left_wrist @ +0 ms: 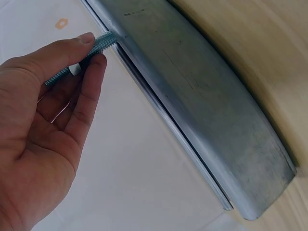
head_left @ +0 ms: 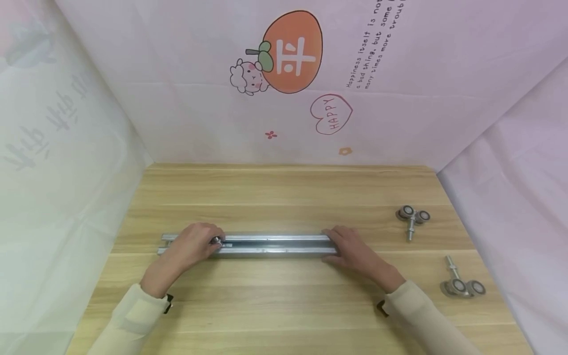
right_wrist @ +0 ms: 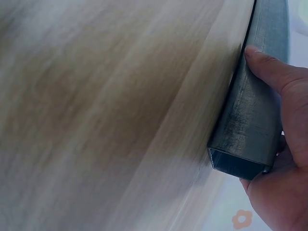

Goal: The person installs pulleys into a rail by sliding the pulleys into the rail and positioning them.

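A C-shaped galvanized metal rail (head_left: 275,251) lies across the wooden table, its slot facing up in the head view. Near its left end, my left hand (head_left: 194,246) pinches a threaded bolt (left_wrist: 107,41) between thumb and fingers. That bolt sticks out of the slot of the rail (left_wrist: 192,91); whatever it joins inside is hidden. A nut on it is partly covered by the fingers. At the other end my right hand (head_left: 355,250) grips the rail, thumb on the near side and fingers over the far side. The rail's open end (right_wrist: 240,163) shows beside the palm.
Two roller trolleys with threaded bolts lie on the right of the wooden table (head_left: 284,305): one roller trolley (head_left: 411,217) farther back, another roller trolley (head_left: 459,285) nearer the right edge. A printed white cloth (head_left: 199,123) hangs behind the table, with white cloth at both sides.
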Tool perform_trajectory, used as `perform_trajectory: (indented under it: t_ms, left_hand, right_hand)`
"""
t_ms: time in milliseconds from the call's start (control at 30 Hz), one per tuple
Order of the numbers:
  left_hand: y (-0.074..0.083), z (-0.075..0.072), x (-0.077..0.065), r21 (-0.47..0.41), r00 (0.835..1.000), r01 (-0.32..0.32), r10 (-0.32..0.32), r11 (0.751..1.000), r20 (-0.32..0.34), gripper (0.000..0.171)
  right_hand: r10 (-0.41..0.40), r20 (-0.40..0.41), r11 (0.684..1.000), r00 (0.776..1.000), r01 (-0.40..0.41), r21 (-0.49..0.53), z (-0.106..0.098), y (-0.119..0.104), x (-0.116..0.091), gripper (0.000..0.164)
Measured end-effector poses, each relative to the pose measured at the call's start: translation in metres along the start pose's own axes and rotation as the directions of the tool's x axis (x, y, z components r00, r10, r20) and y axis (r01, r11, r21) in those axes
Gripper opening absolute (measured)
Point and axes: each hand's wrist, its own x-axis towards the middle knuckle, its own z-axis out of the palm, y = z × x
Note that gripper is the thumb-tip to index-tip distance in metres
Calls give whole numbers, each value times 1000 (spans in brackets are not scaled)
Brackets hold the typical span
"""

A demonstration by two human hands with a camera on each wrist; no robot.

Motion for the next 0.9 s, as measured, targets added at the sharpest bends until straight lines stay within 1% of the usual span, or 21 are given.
perform_trajectory:
  t_ms: [200, 467, 667, 900]
  left_hand:
    - [-6, -1, -5, 5, 1000, 9, -8, 1000, -23, 15]
    - [-16, -6, -12, 4, 998, -5, 5, 1000, -65, 17]
    - [-25, -9, -20, 4, 997, 12, -12, 1000, -72, 18]
    - [-33, -13, -28, -11, 997, 55, -55, 998, -61, 19]
  right_hand:
    - [0, -4, 1000, 1000, 0, -4, 0, 0, 0, 70]
    - [-1, -18, 1000, 1000, 1, 5, 2, 0, -1, 69]
    - [-10, -28, 1000, 1000, 10, 0, 4, 2, -1, 69]
    - [-16, -32, 1000, 999, 16, -10, 4, 3, -1, 70]
